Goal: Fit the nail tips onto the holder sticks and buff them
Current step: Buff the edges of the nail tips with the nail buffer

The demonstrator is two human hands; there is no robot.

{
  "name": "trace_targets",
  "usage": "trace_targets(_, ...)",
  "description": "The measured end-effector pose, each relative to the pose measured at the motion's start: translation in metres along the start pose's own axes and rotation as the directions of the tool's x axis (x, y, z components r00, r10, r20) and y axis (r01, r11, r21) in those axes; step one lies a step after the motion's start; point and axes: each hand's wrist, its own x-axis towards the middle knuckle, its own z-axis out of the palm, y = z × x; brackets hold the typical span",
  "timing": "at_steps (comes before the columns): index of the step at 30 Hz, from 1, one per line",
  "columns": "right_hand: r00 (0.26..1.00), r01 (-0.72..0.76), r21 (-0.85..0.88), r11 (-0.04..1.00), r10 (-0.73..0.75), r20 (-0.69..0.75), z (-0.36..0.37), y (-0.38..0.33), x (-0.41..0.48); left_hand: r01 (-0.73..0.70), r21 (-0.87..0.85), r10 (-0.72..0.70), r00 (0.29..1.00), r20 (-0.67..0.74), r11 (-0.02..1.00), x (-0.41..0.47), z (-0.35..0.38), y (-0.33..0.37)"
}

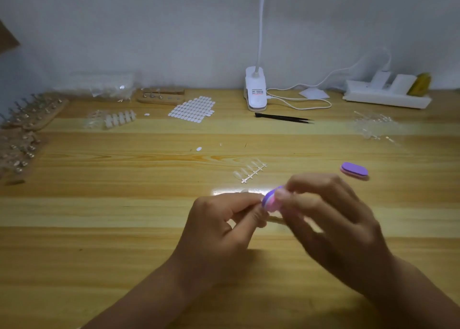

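My right hand [331,219] grips a small purple and pink buffer block [271,198] above the wooden table [124,229]. My left hand [219,226] pinches something small right against the buffer; my fingers hide it, so I cannot tell what it is. A short strip of clear nail tips [250,170] lies just beyond my hands. A second purple buffer [354,170] rests on the table to the right. Wooden racks with holder sticks [27,127] stand along the left edge.
At the back are a white clip lamp [256,92] with its cable, black tweezers [283,117], a sheet of adhesive tabs [193,109], more nail tip strips [117,119], a small wooden stand [161,96] and a white power strip [387,96]. Clear tips [373,125] lie far right.
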Motion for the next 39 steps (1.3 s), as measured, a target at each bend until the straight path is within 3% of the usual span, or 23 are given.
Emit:
trace_targets(2, 0.998, 0.045, -0.039, 0.998, -0.043, 0.049, 0.001, 0.000, -0.001, 0.022, -0.078, -0.019, 0.999, 0.048, 0.997, 0.000, -0.002, 0.002)
trace_targets(4, 0.998, -0.022, -0.088, 0.996, 0.026, 0.051, -0.003, 0.012, 0.001, 0.109, -0.207, -0.097, 0.993, 0.068, 0.972, 0.002, -0.005, 0.003)
trace_targets(7, 0.991, -0.125, 0.064, 0.990, 0.128, -0.037, -0.004, 0.006, 0.005, 0.202, -0.330, -0.157, 0.975, 0.156, 0.922, 0.003, -0.006, 0.005)
trace_targets(9, 0.998, -0.058, 0.133, 0.989, 0.061, -0.020, 0.002, -0.008, 0.001, 0.267, -0.409, -0.177, 0.953, 0.245, 0.872, 0.003, -0.004, 0.006)
trace_targets(11, 0.999, 0.002, 0.100, 0.995, -0.006, 0.035, 0.003, -0.006, 0.000, 0.322, -0.439, -0.192, 0.929, 0.315, 0.839, 0.005, -0.007, 0.007)
trace_targets(15, 0.994, -0.108, 0.134, 0.985, 0.111, -0.015, -0.004, 0.008, 0.004, 0.409, -0.513, -0.207, 0.890, 0.406, 0.754, 0.009, -0.013, 0.007)
trace_targets(17, 0.998, -0.054, 0.194, 0.980, 0.061, -0.026, -0.002, -0.003, 0.003, 0.449, -0.538, -0.205, 0.868, 0.453, 0.713, 0.010, -0.013, 0.007)
trace_targets(20, 0.998, 0.034, 0.132, 0.991, -0.041, 0.048, 0.000, -0.004, 0.000, 0.501, -0.540, -0.195, 0.828, 0.526, 0.676, 0.010, -0.015, 0.007)
trace_targets(24, 0.998, -0.069, 0.134, 0.989, 0.069, 0.005, -0.004, 0.007, 0.006, 0.506, -0.552, -0.182, 0.824, 0.537, 0.663, 0.013, -0.018, 0.004)
trace_targets(26, 1.000, -0.015, 0.171, 0.985, 0.019, -0.022, 0.000, -0.006, 0.004, 0.516, -0.569, -0.173, 0.819, 0.548, 0.641, 0.012, -0.017, 0.005)
trace_targets(29, 0.996, 0.059, 0.090, 0.994, -0.065, 0.060, 0.002, -0.002, 0.000, 0.536, -0.578, -0.159, 0.803, 0.575, 0.615, 0.011, -0.017, 0.007)
trace_targets(32, 0.997, -0.074, 0.086, 0.994, 0.070, 0.041, -0.003, 0.012, 0.003, 0.517, -0.585, -0.168, 0.821, 0.545, 0.625, 0.011, -0.017, 0.007)
trace_targets(34, 0.997, -0.074, 0.154, 0.985, 0.077, -0.013, -0.002, 0.003, 0.004, 0.513, -0.583, -0.186, 0.829, 0.528, 0.630, 0.011, -0.016, 0.007)
trace_targets(37, 0.997, 0.021, 0.159, 0.987, -0.032, 0.067, 0.004, -0.009, 0.000, 0.529, -0.576, -0.216, 0.824, 0.523, 0.623, 0.010, -0.014, 0.008)
trace_targets(39, 0.993, -0.020, 0.089, 0.996, 0.010, 0.116, 0.001, 0.003, 0.002, 0.528, -0.574, -0.243, 0.831, 0.500, 0.625, 0.011, -0.013, 0.008)
